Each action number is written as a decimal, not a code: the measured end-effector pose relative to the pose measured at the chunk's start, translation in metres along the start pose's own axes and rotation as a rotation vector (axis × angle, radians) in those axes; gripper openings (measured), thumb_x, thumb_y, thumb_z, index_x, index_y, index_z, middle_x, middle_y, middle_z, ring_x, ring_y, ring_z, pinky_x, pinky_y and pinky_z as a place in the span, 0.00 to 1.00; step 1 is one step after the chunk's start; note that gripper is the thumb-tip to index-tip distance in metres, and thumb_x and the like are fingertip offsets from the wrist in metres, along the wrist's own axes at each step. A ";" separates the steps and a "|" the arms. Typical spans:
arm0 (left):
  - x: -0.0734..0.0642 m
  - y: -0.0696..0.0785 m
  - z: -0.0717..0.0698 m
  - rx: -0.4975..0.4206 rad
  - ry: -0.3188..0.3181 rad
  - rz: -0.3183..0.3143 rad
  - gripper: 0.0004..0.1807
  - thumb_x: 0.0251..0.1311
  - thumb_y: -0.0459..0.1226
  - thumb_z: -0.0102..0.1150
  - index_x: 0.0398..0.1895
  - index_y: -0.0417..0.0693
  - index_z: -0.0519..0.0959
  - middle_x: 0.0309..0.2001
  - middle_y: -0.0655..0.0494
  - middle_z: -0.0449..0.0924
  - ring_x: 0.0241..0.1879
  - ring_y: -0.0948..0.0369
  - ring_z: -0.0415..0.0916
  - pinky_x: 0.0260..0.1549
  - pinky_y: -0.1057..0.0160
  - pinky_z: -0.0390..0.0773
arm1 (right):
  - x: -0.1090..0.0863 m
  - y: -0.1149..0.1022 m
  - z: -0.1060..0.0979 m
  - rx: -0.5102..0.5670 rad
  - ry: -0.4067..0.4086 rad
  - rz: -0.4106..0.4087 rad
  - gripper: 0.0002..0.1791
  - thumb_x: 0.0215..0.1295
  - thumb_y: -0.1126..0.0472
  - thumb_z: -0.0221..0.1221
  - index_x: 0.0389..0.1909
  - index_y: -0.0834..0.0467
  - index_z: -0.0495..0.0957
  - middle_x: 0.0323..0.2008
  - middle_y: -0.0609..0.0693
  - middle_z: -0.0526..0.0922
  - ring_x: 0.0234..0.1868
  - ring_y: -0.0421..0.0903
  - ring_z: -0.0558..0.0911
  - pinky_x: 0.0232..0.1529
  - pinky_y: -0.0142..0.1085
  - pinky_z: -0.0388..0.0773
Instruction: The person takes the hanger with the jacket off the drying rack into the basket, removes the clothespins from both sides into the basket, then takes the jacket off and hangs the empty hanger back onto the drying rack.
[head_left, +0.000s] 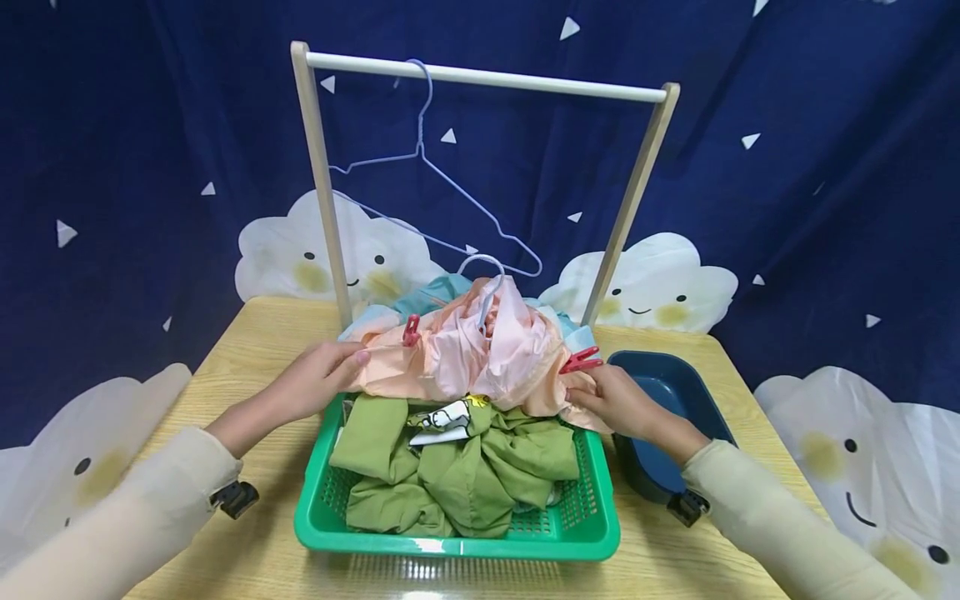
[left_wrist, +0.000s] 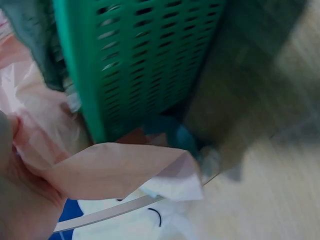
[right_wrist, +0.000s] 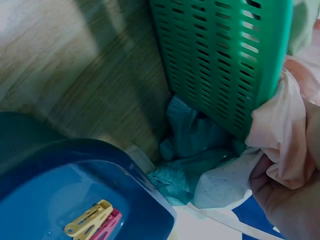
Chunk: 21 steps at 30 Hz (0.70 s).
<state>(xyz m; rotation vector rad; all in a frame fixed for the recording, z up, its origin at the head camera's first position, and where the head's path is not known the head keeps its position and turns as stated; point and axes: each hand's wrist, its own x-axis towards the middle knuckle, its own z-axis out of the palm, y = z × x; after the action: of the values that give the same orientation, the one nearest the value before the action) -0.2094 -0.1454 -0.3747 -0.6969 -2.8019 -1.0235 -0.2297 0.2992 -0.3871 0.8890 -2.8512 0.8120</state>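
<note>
A pale pink garment (head_left: 450, 354) lies bunched over the far rim of the green basket (head_left: 450, 547), a white hanger (head_left: 482, 260) standing up from its middle. My left hand (head_left: 311, 383) pinches its left edge, thumb on top. The right edge is gripped by my right hand (head_left: 626, 402), its fingers curled on the cloth (right_wrist: 280, 145). Red clothespins sit on the garment: one clothespin (head_left: 411, 330) left of the hanger, another clothespin (head_left: 581, 360) beside my right hand. Green clothes (head_left: 457, 475) fill the basket.
Behind the pink garment, light blue clothes (head_left: 435, 293) lie on the wooden table (head_left: 262, 333). A rack (head_left: 487, 77) stands over them with a blue hanger (head_left: 420, 150) on its bar. At the right, a dark blue bin (head_left: 660, 375) holds a yellow clothespin (right_wrist: 90, 220) and a pink clothespin (right_wrist: 107, 226).
</note>
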 end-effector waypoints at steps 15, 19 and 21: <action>-0.009 -0.009 0.026 0.027 0.142 -0.020 0.18 0.80 0.40 0.43 0.57 0.41 0.81 0.33 0.46 0.81 0.41 0.50 0.80 0.43 0.50 0.76 | -0.001 0.004 0.008 0.047 -0.074 0.040 0.16 0.69 0.62 0.63 0.20 0.52 0.74 0.14 0.38 0.66 0.20 0.33 0.69 0.25 0.30 0.67; -0.011 -0.010 0.033 0.037 0.180 -0.024 0.19 0.79 0.39 0.43 0.63 0.42 0.78 0.55 0.38 0.83 0.58 0.40 0.79 0.55 0.40 0.76 | -0.001 0.005 0.009 0.022 -0.068 0.006 0.09 0.69 0.62 0.62 0.28 0.53 0.79 0.20 0.40 0.75 0.27 0.35 0.74 0.31 0.31 0.71; -0.011 -0.011 0.036 0.038 0.195 -0.019 0.17 0.79 0.38 0.44 0.57 0.42 0.80 0.53 0.41 0.84 0.55 0.42 0.81 0.52 0.41 0.77 | -0.002 0.006 0.010 -0.008 -0.054 -0.011 0.03 0.69 0.62 0.63 0.34 0.53 0.82 0.26 0.42 0.81 0.31 0.36 0.78 0.35 0.33 0.74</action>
<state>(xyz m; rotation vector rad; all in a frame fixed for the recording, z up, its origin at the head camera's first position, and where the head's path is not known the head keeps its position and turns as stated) -0.2019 -0.1342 -0.4113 -0.5365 -2.6576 -0.9803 -0.2304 0.2993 -0.3985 0.9392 -2.8900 0.7876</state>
